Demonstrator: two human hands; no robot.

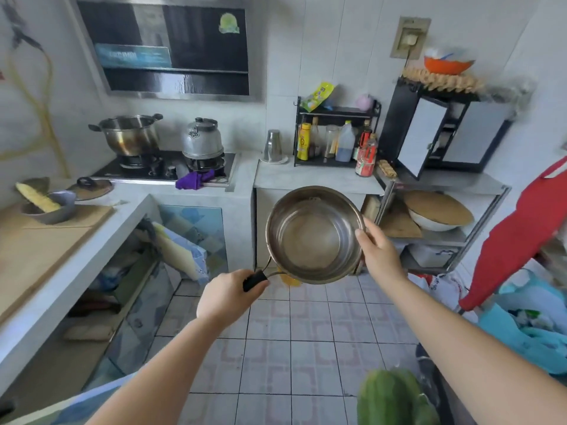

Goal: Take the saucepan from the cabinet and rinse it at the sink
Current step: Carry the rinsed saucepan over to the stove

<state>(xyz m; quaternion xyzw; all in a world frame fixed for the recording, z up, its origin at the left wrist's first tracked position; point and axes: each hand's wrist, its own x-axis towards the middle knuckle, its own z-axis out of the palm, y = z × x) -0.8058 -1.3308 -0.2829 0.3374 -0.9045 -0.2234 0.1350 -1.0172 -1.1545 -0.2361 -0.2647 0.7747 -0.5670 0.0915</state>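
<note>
A steel saucepan [313,237] with a black handle is held in the air over the tiled floor, its empty inside tilted toward me. My left hand [227,297] is closed around the black handle at the lower left. My right hand [379,250] grips the pan's right rim. A small black cabinet [441,133] stands at the back right with one door swung open. No sink is in view.
A stove [165,170] with a large pot [129,133] and a kettle [202,138] sits at the back left. A counter [61,271] runs along the left. A bottle rack [334,136] and a metal shelf [441,225] stand on the right, with a red garment [521,234] and bags beside them.
</note>
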